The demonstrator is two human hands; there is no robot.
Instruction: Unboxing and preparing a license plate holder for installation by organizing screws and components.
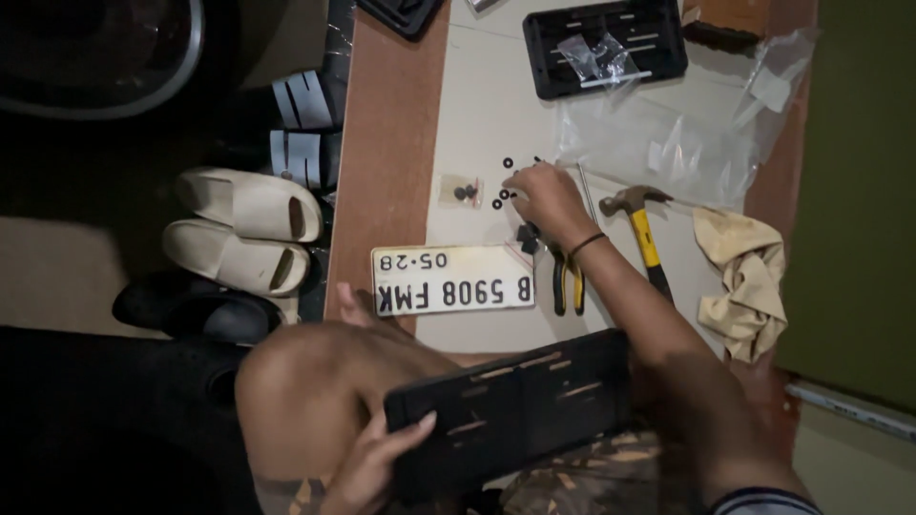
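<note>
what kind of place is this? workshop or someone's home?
Likely a home floor, not a workshop: sandals lined up beside a board used as a work surface, with a hammer, pliers and a number plate laid out.

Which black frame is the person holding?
The black frame across the lap, gripped by the left hand. The other black frame lies far off on the board, with a small clear bag on it.
</note>
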